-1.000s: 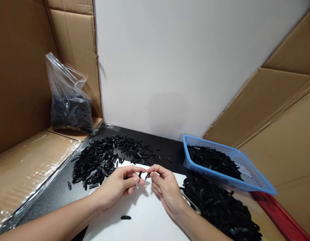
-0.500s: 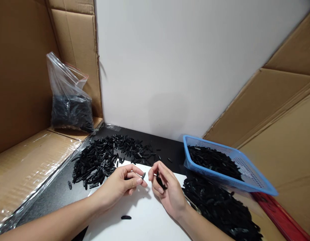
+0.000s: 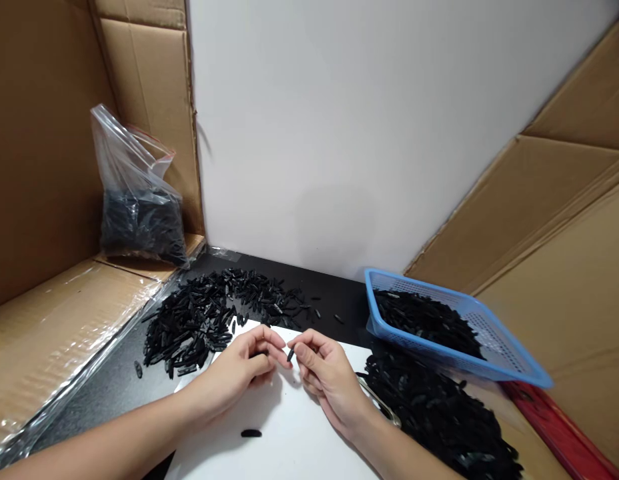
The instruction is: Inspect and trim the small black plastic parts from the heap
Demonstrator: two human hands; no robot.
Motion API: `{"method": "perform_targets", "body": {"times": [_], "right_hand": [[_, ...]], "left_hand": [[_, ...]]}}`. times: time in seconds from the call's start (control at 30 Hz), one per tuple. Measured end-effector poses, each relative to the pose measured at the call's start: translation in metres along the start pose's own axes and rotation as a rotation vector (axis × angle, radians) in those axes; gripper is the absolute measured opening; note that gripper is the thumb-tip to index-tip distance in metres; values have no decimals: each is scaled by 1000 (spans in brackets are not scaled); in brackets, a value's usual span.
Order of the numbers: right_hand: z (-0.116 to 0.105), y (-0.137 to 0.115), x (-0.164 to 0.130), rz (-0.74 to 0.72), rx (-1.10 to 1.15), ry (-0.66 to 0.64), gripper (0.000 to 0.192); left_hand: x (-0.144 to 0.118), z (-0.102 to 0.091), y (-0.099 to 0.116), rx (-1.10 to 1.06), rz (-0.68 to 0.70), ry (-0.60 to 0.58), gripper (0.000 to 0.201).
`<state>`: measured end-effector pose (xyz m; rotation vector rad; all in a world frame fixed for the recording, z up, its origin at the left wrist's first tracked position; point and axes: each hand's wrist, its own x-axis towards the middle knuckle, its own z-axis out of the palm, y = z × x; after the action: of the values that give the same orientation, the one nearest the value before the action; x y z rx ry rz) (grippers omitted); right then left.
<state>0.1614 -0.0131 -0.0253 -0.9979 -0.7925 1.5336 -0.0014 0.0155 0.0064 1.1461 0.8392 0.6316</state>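
My left hand (image 3: pixel 242 370) and my right hand (image 3: pixel 325 380) meet fingertip to fingertip over a white sheet (image 3: pixel 284 427). Between the fingertips sits a small black plastic piece (image 3: pixel 290 355); both hands pinch it. A single black piece (image 3: pixel 251 433) lies on the sheet below my hands. To the left is a heap of black pieces (image 3: pixel 209 313) on the black tabletop. A second heap (image 3: pixel 434 413) lies right of my right hand.
A blue mesh basket (image 3: pixel 494 347) with black pieces stands at the right, tilted on the heap. A clear bag (image 3: pixel 137 200) of black pieces sits on a cardboard ledge at the left. Cardboard walls stand left and right, a white wall behind.
My hands were slightly apart half a second ago, each with a black piece; now the fingertips are together on one visible piece and both hands sit a little lower.
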Motion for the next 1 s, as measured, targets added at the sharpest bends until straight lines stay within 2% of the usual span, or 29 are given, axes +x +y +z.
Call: {"method": "perform_targets", "body": {"times": [0.1,0.2,0.33,0.43,0.57,0.67,0.83,1.0], "right_hand": [[-1,-2,0,-9,50,15,36],[-1,-3,0,-8,72,14,35],[-1,-4,-1,-5,86,-1,33],[-1,-6,-2,-7,115,-28,29],[-2,-6,-2,-34,119,-52,32],[-2,-2,-1,-58,-55,13,31],[-2,-2,-3,-244,-500,34,20],[-4,-4,-5,-378,-615,32,10]], "left_hand": [[-1,0,-1,23,-2,22,25],[-1,0,-4,72,14,20,19],[-1,2,-6,9,21,6,16],[0,1,-7,-38,8,-33,27],[1,-1,-9,-68,0,-45,52],[-1,0,-7,-129,-40,-50,66],[-8,5,-3,-206,-99,-72,83],[-8,4,-10,-185,-72,-132,90]]}}
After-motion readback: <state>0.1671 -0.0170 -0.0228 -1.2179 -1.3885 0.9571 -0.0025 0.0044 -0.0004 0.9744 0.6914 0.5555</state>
